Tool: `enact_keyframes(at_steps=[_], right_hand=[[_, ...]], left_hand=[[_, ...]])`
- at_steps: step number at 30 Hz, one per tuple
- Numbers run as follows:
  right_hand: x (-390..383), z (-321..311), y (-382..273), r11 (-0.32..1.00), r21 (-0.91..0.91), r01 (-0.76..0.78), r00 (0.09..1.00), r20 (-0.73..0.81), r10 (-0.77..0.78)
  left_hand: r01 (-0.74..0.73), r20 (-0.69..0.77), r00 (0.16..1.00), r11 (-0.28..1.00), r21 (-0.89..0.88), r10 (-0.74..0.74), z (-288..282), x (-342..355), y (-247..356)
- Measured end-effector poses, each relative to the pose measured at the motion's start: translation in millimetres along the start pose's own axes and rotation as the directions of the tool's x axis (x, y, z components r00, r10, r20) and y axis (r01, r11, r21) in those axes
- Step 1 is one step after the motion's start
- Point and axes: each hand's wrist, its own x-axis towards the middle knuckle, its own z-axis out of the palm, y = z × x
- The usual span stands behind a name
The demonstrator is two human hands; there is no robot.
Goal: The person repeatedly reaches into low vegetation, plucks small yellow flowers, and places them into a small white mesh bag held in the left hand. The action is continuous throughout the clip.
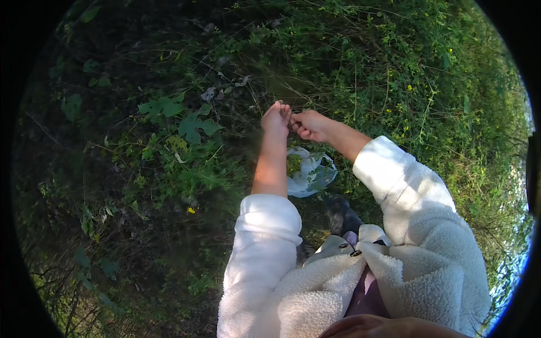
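Note:
Both of my arms stretch forward in rolled-up white fleece sleeves over low plants. My left hand (275, 118) is closed, its fingers curled together at the tips near thin dry stems (292, 89). Just to its right, my right hand (310, 125) is pinched shut, its fingertips almost meeting those of the left. Whatever lies between the fingers is too small and hidden to name. Below the hands, a thin white plastic bag (316, 176) sits on the ground with its mouth open, some yellow-green plant matter showing at its left side.
Broad lobed green leaves (198, 125) grow left of my hands. Dense green plants with small yellow flowers (409, 88) spread to the right. A dark shoe (341, 215) stands just nearer than the bag. Dry grey leaves (208, 94) lie among the stems.

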Motion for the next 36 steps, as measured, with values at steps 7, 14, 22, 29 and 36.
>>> enact_keyframes(at_steps=[7, 14, 22, 29, 36], right_hand=[[6.7, -3.7, -85.8, 0.843, 0.278, 0.461, 0.859, 0.101, -0.502], [83.4, 18.9, -145.7, 0.791, 0.126, 0.599, 0.8, -0.061, -0.597], [174.3, 34.6, -178.9, 0.685, 0.239, 0.688, 0.725, -0.185, -0.664], [191.5, 26.9, -174.1, 0.637, 0.413, 0.651, 0.717, -0.06, -0.694], [90.7, 9.7, -90.0, 0.884, 0.257, 0.39, 0.92, -0.065, -0.387]], left_hand=[[-0.035, 0.002, 0.999, 0.98, 0.198, 0.035, -0.3, -7.3, -4.5], [-0.045, 0.042, 0.998, 0.972, 0.232, 0.036, -16.9, -4.7, -20.5], [-0.034, 0.065, 0.998, 0.982, 0.185, 0.022, -40.1, 0.4, -34.3], [-0.068, 0.0, 0.998, 0.978, 0.199, 0.069, -61.8, 13.6, -41.8], [-0.101, -0.094, 0.985, 0.923, 0.37, 0.145, -59.6, 23.4, -9.6]])
